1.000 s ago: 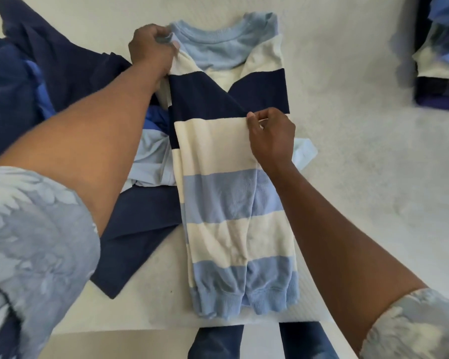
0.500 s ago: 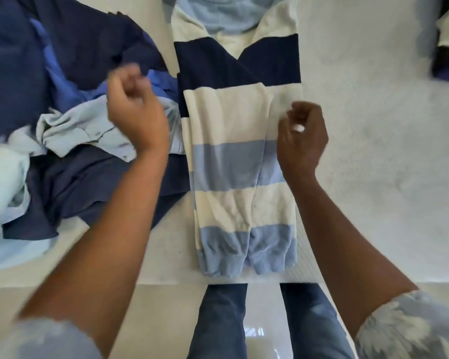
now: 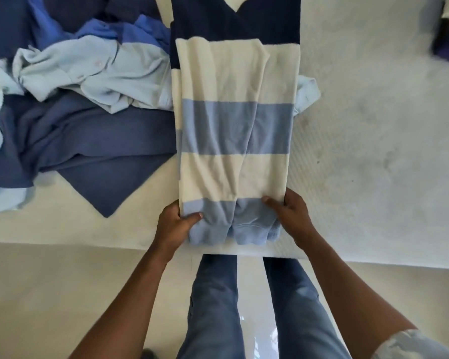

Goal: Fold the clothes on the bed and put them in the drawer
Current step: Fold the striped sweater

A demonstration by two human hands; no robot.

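Striped navy, cream and pale-blue knitted sweater (image 3: 233,120) lies lengthwise on the white bed (image 3: 373,151), sleeves folded inward. Left hand (image 3: 175,225) pinches the hem's left corner, thumb on top. Right hand (image 3: 292,216) grips the right corner likewise. Crumpled pile of navy and light-blue garments (image 3: 75,99) sits just beside, left.

Blue jeans (image 3: 213,301), pale blue-and-white patterned short sleeve (image 3: 410,345).

Home bedroom: white bed (image 3: 373,151), heaped clothes (image 3: 75,99), glossy tiled floor (image 3: 49,294).
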